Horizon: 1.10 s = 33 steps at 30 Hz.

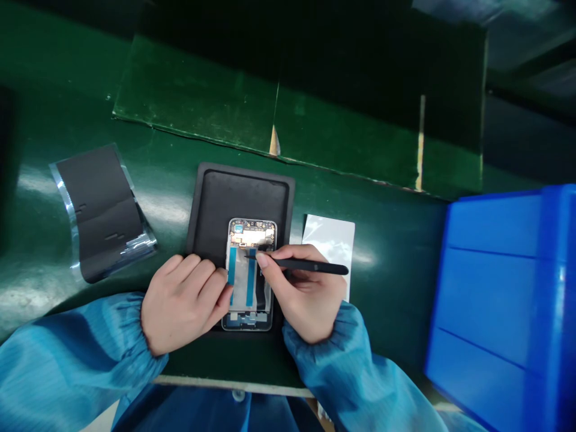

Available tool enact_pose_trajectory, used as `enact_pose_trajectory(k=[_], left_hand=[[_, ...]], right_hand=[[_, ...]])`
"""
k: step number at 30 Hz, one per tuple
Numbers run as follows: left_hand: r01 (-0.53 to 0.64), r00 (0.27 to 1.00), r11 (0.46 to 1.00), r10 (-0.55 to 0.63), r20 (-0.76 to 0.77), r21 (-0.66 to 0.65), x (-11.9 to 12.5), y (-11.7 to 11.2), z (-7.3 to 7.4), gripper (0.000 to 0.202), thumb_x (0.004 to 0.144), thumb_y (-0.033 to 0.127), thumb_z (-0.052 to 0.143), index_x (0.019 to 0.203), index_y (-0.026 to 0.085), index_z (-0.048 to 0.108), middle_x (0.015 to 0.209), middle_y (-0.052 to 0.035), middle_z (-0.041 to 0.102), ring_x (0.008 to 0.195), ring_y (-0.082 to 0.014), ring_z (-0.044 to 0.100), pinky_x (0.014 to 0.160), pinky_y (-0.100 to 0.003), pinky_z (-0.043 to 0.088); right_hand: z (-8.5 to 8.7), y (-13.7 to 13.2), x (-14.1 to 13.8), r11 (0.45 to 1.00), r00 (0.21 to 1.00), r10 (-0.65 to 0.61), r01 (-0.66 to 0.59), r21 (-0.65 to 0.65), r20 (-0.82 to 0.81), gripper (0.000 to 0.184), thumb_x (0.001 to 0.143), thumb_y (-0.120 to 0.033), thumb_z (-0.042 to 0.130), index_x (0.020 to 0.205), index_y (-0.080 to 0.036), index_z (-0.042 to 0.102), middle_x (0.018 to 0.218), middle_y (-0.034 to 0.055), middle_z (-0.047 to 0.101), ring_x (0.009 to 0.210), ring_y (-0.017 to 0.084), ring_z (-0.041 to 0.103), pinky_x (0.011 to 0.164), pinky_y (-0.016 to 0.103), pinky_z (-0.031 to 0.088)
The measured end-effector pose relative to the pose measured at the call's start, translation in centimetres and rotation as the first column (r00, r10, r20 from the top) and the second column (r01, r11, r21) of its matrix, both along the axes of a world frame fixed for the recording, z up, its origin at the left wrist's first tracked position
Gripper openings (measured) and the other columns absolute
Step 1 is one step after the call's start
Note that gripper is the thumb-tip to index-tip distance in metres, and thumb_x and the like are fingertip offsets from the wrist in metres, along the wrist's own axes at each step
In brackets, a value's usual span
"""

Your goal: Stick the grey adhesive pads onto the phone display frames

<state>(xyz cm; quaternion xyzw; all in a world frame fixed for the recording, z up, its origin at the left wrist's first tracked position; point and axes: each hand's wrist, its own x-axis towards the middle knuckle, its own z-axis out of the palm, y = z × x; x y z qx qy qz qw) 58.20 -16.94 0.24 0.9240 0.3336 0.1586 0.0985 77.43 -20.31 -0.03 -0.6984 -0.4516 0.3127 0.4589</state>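
Observation:
An opened smartphone [240, 279] lies in a shallow black tray [245, 189], its circuit board at the top and two blue strips along the bare battery bay. My left hand [186, 300] rests at the phone's left edge with its fingers curled in against the frame. Between the thumb and fingers of my right hand [310, 288] are black tweezers [315, 266], held nearly level. Their tips point left over the phone's middle, just below the circuit board; whether they touch it I cannot tell.
A dark film sheet with shiny edges [101, 210] lies to the left. Partly under my right hand is a white sheet [330, 237]. At the right stands a blue bin [486, 282]. A raised green shelf edge [202, 102] runs across the back of the table.

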Motion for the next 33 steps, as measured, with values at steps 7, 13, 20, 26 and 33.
enact_pose_trajectory(k=[7, 13, 20, 26, 33], left_hand=[[-0.01, 1.0, 1.0, 0.01, 0.015, 0.006, 0.04, -0.04, -0.11, 0.015, 0.09, 0.024, 0.061, 0.084, 0.012, 0.068, 0.075, -0.0059, 0.062, 0.069, -0.0208, 0.051, 0.058, -0.036, 0.033], [-0.009, 1.0, 1.0, 0.009, 0.008, 0.003, -0.04, -0.02, -0.1, 0.015, 0.09, 0.024, 0.061, 0.084, 0.012, 0.068, 0.076, -0.0062, 0.063, 0.07, -0.021, 0.051, 0.059, -0.036, 0.033], [-0.009, 1.0, 1.0, 0.009, 0.006, 0.003, 0.0, 0.01, 0.08, 0.016, 0.091, 0.024, 0.06, 0.084, 0.012, 0.069, 0.076, -0.0064, 0.063, 0.07, -0.0213, 0.051, 0.058, -0.036, 0.034], [-0.01, 1.0, 1.0, 0.01, 0.013, -0.007, -0.08, -0.09, -0.07, 0.016, 0.09, 0.024, 0.061, 0.085, 0.012, 0.069, 0.077, -0.0068, 0.064, 0.07, -0.0212, 0.052, 0.058, -0.036, 0.034], [-0.009, 1.0, 1.0, 0.009, 0.01, 0.007, 0.11, 0.02, 0.0, 0.016, 0.09, 0.025, 0.06, 0.084, 0.012, 0.068, 0.075, -0.0061, 0.063, 0.069, -0.0204, 0.051, 0.059, -0.036, 0.033]], right_hand=[[-0.07, -0.04, -0.01, 1.0, 1.0, 0.008, -0.008, 0.01, 0.006, 0.014, 0.078, -0.017, 0.079, 0.083, -0.02, 0.067, 0.066, -0.003, 0.067, 0.053, 0.01, 0.062, 0.046, 0.019, 0.05], [-0.15, -0.17, 0.02, 1.0, 1.0, 0.013, -0.013, 0.025, 0.003, 0.014, 0.078, -0.016, 0.079, 0.084, -0.021, 0.067, 0.067, -0.0036, 0.067, 0.055, 0.009, 0.063, 0.048, 0.018, 0.05], [-0.22, -0.19, 0.09, 0.999, 1.0, 0.02, -0.021, 0.026, 0.013, 0.015, 0.078, -0.016, 0.079, 0.085, -0.021, 0.067, 0.068, -0.0038, 0.067, 0.055, 0.009, 0.062, 0.049, 0.018, 0.051], [-0.25, -0.14, 0.09, 1.0, 1.0, 0.02, -0.02, 0.023, 0.007, 0.014, 0.078, -0.016, 0.079, 0.085, -0.021, 0.067, 0.069, -0.0034, 0.067, 0.056, 0.009, 0.063, 0.049, 0.019, 0.051], [-0.19, -0.15, 0.02, 1.0, 1.0, 0.016, -0.016, 0.018, 0.005, 0.014, 0.078, -0.016, 0.079, 0.084, -0.021, 0.067, 0.068, -0.0034, 0.068, 0.055, 0.01, 0.063, 0.049, 0.019, 0.051]])
